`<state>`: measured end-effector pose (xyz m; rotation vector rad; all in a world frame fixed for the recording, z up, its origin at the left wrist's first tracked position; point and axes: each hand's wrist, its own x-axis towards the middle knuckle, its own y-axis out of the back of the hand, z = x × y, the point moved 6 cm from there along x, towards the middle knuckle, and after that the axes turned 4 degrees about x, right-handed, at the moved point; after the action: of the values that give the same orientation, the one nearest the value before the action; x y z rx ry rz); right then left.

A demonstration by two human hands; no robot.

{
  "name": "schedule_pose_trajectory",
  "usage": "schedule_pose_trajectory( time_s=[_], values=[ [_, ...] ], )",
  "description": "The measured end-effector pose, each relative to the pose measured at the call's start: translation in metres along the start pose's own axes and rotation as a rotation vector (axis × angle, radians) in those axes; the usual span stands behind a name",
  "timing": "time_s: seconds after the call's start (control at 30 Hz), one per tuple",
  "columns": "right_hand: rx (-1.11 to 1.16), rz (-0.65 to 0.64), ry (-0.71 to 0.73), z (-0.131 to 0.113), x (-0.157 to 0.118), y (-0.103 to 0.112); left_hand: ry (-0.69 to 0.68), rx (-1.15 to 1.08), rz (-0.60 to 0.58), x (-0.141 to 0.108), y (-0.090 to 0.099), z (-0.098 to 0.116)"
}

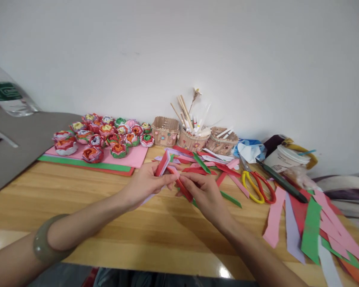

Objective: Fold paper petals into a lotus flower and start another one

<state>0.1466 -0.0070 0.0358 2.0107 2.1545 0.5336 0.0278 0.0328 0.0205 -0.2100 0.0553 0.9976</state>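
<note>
In the head view, my left hand and my right hand meet above the middle of the wooden table. Between them are folded paper strips in red, pink, purple and green. My left fingers pinch the strips where a red and purple end sticks up. The right thumb and fingers close on the pink and red part, with a bit of green below. Just behind my hands lies a pile of folded strips in several colours. A bangle is round my left forearm.
Several paper flowers sit on coloured sheets at the left. Along the wall stand three small baskets, one with sticks. Scissors, a dark green pen, a lidded cup and cut paper strips are at the right.
</note>
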Motion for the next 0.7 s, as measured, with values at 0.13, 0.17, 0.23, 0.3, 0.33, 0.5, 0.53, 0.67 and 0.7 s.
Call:
schedule_pose_trajectory(
  time_s=[0.13,0.17,0.23,0.3,0.33,0.5,0.53,0.67,0.7],
  values=[
    [-0.076,0.030,0.078,-0.008,-0.006,-0.005,-0.009,-0.035,0.071,0.005,0.001,-0.004],
    [-0.173,0.050,0.125,-0.011,-0.008,-0.005,-0.011,-0.051,0.080,0.006,0.001,-0.005],
    [-0.400,0.083,0.209,-0.014,-0.009,-0.004,-0.006,-0.070,0.092,0.007,0.001,-0.007],
    [-0.588,0.092,0.244,-0.013,-0.008,-0.002,0.005,-0.097,0.091,0.007,0.001,-0.009],
    [-0.632,0.090,0.246,-0.013,-0.007,0.000,0.001,-0.118,0.088,0.007,0.001,-0.009],
    [-0.492,0.189,0.251,-0.021,0.002,0.021,-0.147,-0.243,0.121,0.005,0.007,0.000],
    [-0.451,0.217,0.249,-0.024,0.004,0.025,-0.157,-0.273,0.123,0.005,0.008,0.000],
    [-0.320,0.274,0.244,-0.034,0.013,0.022,-0.104,-0.458,0.105,0.006,0.004,-0.005],
    [-0.316,0.291,0.253,-0.036,0.016,0.019,-0.097,-0.500,0.110,0.006,0.002,-0.007]
  ],
)
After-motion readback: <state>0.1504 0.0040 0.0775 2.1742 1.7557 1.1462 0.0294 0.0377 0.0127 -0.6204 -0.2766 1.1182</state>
